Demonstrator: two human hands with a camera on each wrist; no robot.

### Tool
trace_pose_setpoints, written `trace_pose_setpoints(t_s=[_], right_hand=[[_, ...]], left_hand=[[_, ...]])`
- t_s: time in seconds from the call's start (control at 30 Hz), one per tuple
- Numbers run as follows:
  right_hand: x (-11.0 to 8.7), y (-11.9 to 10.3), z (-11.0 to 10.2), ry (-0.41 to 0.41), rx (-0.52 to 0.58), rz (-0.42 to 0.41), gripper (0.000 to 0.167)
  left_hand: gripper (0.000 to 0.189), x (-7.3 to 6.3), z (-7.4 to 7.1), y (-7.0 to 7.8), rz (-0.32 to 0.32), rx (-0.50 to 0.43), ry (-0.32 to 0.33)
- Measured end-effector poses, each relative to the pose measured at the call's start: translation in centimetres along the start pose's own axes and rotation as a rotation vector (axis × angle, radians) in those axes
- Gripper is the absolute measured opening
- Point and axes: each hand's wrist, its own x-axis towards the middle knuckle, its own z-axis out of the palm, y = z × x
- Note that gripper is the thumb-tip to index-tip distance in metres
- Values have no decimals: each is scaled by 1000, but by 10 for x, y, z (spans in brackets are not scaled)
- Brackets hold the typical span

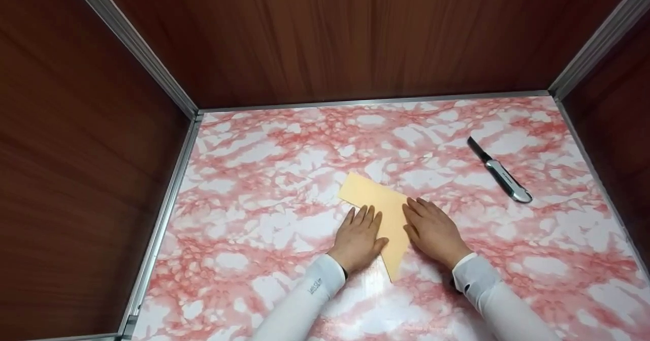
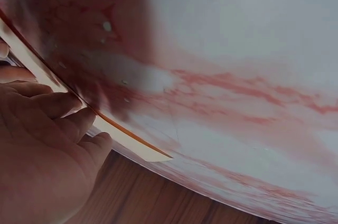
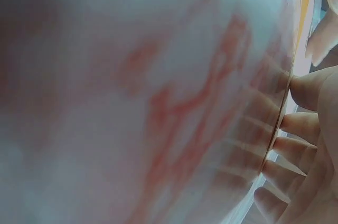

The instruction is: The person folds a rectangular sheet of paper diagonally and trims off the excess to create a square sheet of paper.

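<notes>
A folded piece of yellow paper [image 1: 376, 193] lies flat on the table, with one arm toward the upper left and a pointed end toward the front. My left hand [image 1: 358, 239] rests on its left edge, fingers straight and thumb on the paper. Along the right edge lies my right hand [image 1: 435, 229], its extended fingertips touching the paper. In the left wrist view, the fingers [image 2: 71, 110] lie along the paper's edge [image 2: 132, 142]. The right wrist view has the fingertips [image 3: 288, 147] at the table surface, with a thin yellow strip of the paper [image 3: 304, 2] above them.
A utility knife [image 1: 502, 176] with a black blade and grey-black handle lies at the right of the red-and-white marbled table [image 1: 254, 178]. Brown wood-grain panels [image 1: 330, 36] with metal edging [image 1: 376, 101] enclose the back and sides.
</notes>
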Motion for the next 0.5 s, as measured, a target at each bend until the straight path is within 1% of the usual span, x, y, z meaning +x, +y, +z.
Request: trace_pose_setpoints(t_s=[0.23,0.4,0.5], right_hand=[[-2,-4,-1,-5,-1,11,52],[-4,-6,1,31,10,0,52],[-6,-8,3,48,3,-19,53]], left_hand=[[69,1,-2,0,-10,20,-16],[69,2,-3,1,-14,26,-14],[70,4,-3,0,-12,32,-1]])
